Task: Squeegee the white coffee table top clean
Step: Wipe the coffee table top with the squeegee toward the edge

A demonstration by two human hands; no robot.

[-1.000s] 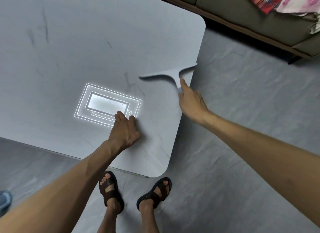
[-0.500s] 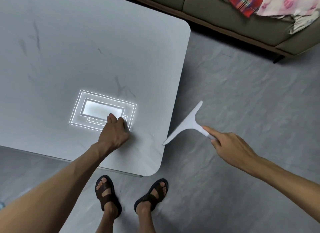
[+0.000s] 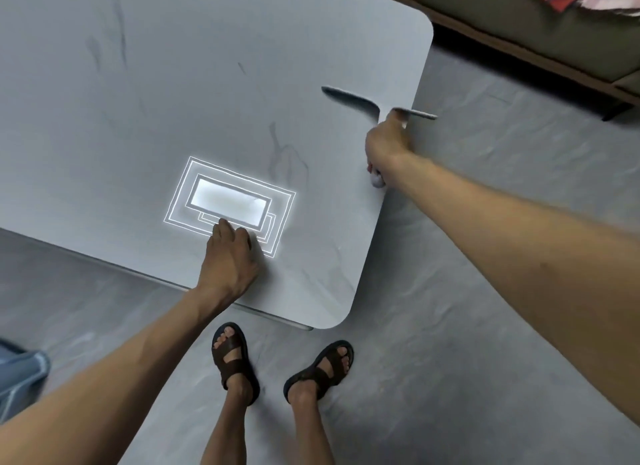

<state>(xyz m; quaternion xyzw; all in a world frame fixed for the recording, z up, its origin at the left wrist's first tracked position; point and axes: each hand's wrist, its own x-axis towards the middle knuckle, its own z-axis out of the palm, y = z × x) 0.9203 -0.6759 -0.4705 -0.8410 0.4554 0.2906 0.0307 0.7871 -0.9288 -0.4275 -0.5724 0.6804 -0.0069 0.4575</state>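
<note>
The white coffee table top (image 3: 207,94) fills the upper left, with faint dark smears on it. My right hand (image 3: 386,146) is shut on the handle of a white squeegee (image 3: 349,99). Its blade lies across the table's right edge, one end over the top, the other end past the edge above the floor. My left hand (image 3: 232,260) rests on the table near its front edge, fingers bent, holding nothing, beside a bright rectangular light reflection (image 3: 228,201).
My sandalled feet (image 3: 277,364) stand on the grey floor just in front of the table's rounded corner. A sofa (image 3: 519,18) with checked and pink cloth runs along the top right. A blue object (image 3: 19,378) sits at the left edge.
My right hand swept the squeegee off the table's right edge down over the floor, then brought it back up onto the table's right edge. My left hand stayed planted.
</note>
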